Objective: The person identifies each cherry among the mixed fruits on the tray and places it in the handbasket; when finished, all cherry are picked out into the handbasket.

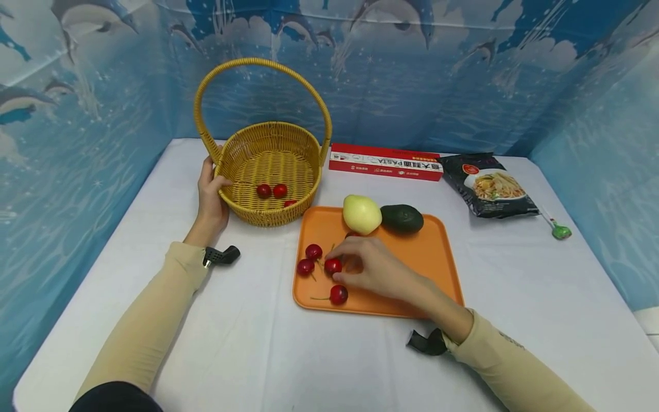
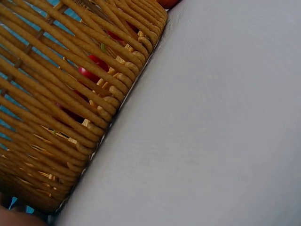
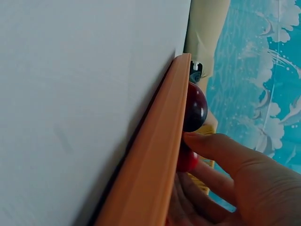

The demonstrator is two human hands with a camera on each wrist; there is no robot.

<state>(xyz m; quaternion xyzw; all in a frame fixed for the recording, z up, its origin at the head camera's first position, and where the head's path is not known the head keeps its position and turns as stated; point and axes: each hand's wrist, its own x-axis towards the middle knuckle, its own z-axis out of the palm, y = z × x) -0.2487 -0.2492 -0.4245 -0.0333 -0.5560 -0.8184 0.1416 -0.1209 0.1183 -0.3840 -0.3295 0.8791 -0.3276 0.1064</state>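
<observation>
My left hand (image 1: 212,197) grips the left side of a yellow wicker basket (image 1: 270,217), thumb over the rim. Three red cherries (image 1: 264,191) lie inside, the one at the front partly hidden by the wall. Over an orange tray (image 1: 429,269), my right hand (image 1: 378,269) has its thumb and fingers around a red cherry (image 1: 333,266). In the right wrist view that cherry (image 3: 187,160) shows between thumb and fingers, just behind the tray's edge. Several other stemmed cherries (image 1: 338,294) lie close by on the tray, one half covered by the hand.
A yellow-green pear (image 1: 362,214) and a dark green avocado (image 1: 403,219) lie at the tray's back edge. Behind stands a red pasta box (image 1: 386,162). To the right are a black noodle packet (image 1: 491,186) and a green-wrapped lollipop (image 1: 560,231). Dolphin-print curtains (image 1: 391,74) enclose the table.
</observation>
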